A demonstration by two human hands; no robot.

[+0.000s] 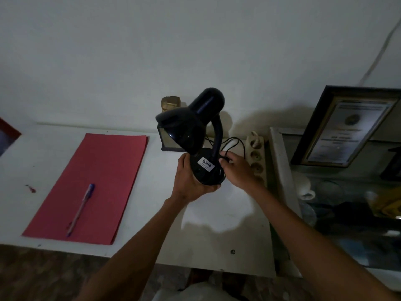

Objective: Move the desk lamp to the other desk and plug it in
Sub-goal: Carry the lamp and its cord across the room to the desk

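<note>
A black desk lamp (191,124) with a round base and curved neck is held just above the white desk (227,224), tilted so its shade faces left. My left hand (191,181) cups the base from the left and below. My right hand (236,168) is at the base's right side, fingers closed on the lamp's black cord (235,141), which loops behind the base. A beige power strip (257,157) with several sockets lies just right of the lamp, one white plug in its far socket. The end of the lamp cord is hidden.
A red folder (97,183) with a pen (81,208) on it lies at the left of the desk. A small dark-framed object (170,141) and a gold figure (170,104) stand behind the lamp. A framed certificate (345,127) leans on a glass-topped cabinet (280,161) at right.
</note>
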